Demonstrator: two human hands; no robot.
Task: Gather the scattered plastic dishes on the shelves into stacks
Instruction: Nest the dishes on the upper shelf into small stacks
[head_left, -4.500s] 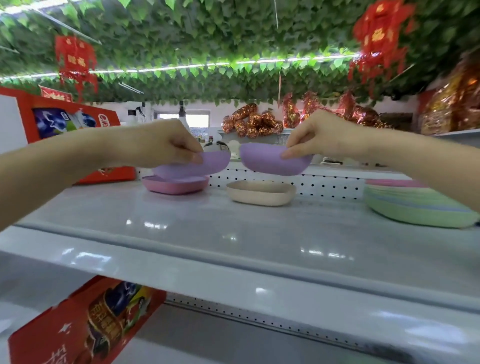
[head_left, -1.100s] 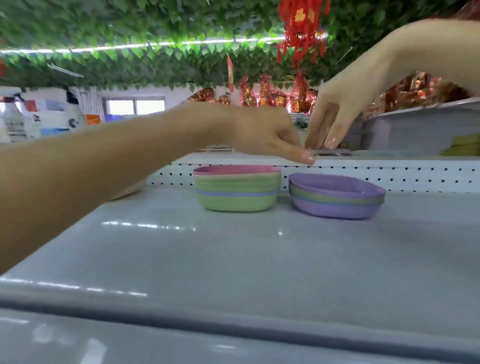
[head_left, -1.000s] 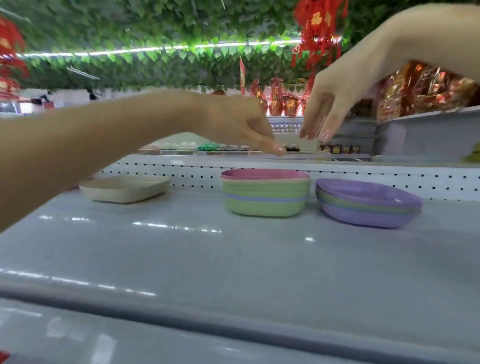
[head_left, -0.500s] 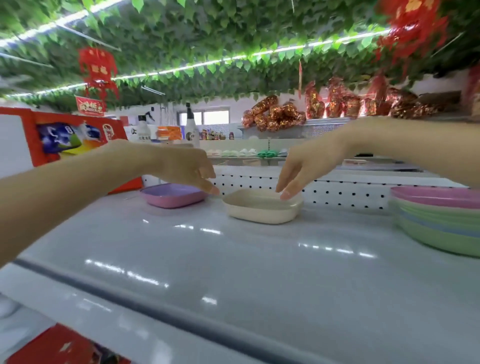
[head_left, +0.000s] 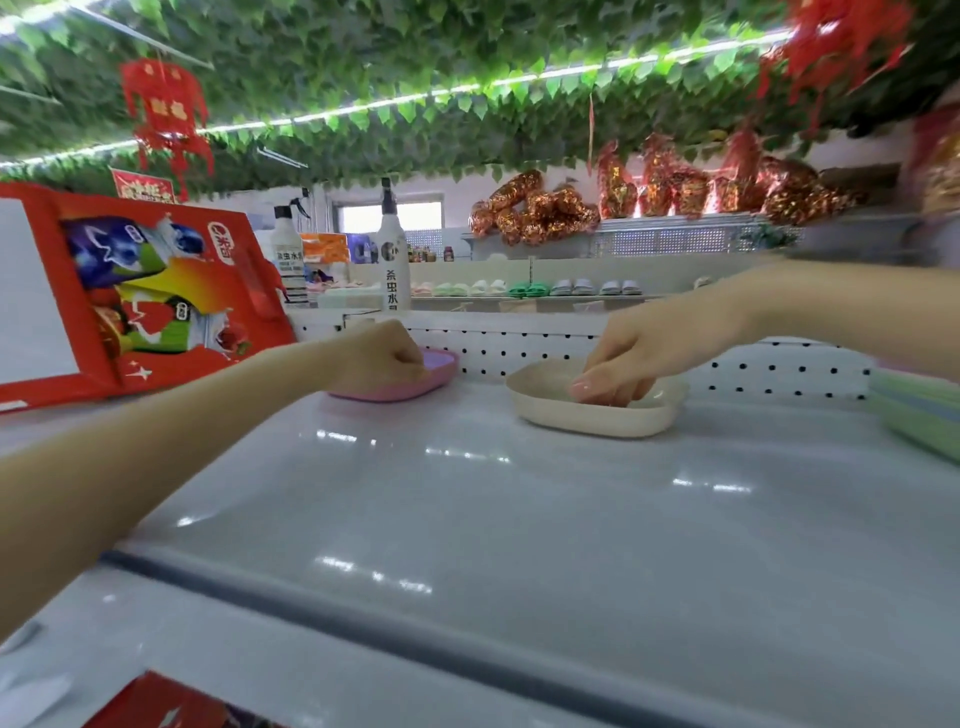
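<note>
On grey shelf (head_left: 519, 519), L hand (head_left: 379, 358) grips pink dish (head_left: 439, 375), R hand (head_left: 641, 353) dipped in beige dish (head_left: 597, 418), grip unclear

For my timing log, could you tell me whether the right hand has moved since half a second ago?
Yes. Against the cream dish, the right hand has dropped from its rim; fingers now inside it.

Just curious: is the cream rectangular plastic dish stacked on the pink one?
No, the cream rectangular plastic dish sits apart from the pink dish.
</note>
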